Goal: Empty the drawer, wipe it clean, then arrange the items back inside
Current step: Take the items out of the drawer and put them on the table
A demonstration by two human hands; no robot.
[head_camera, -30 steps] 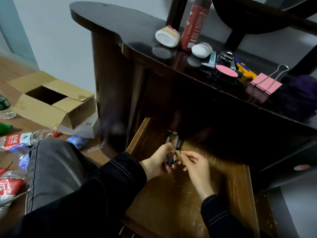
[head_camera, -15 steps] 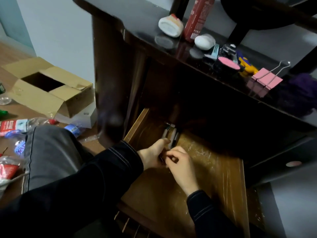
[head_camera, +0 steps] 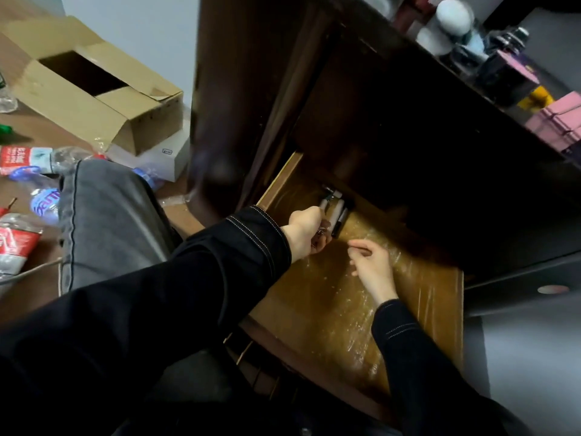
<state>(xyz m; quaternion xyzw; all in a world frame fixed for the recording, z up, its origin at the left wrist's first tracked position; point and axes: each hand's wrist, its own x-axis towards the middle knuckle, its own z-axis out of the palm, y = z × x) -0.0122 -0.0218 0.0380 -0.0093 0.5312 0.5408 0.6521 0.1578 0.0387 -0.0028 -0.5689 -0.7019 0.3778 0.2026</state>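
Head camera: the drawer (head_camera: 418,309) stands pulled out under the dark desk (head_camera: 251,89). Its wooden floor is covered with a wrinkled clear film. In its far left corner a few pens (head_camera: 335,211) lie side by side, their far ends under the desk's edge.

The left hand (head_camera: 303,232) is in that corner, just beside the pens. Its fingers are curled tight round some small metal clips (head_camera: 321,236), which are too blurred to name more closely.

The right hand (head_camera: 372,265) is over the middle of the drawer, apart from the left. Its fingers are loosely bent and the forefinger points left; it has hold of nothing.

On the desk top at far right lie pink binder clips (head_camera: 562,121), a yellow thing (head_camera: 539,97) and a white round container (head_camera: 452,14).

On the floor at left stands an open cardboard box (head_camera: 94,86), with plastic bottles (head_camera: 25,158) near it. A knee in grey trousers (head_camera: 107,215) shows beside them.
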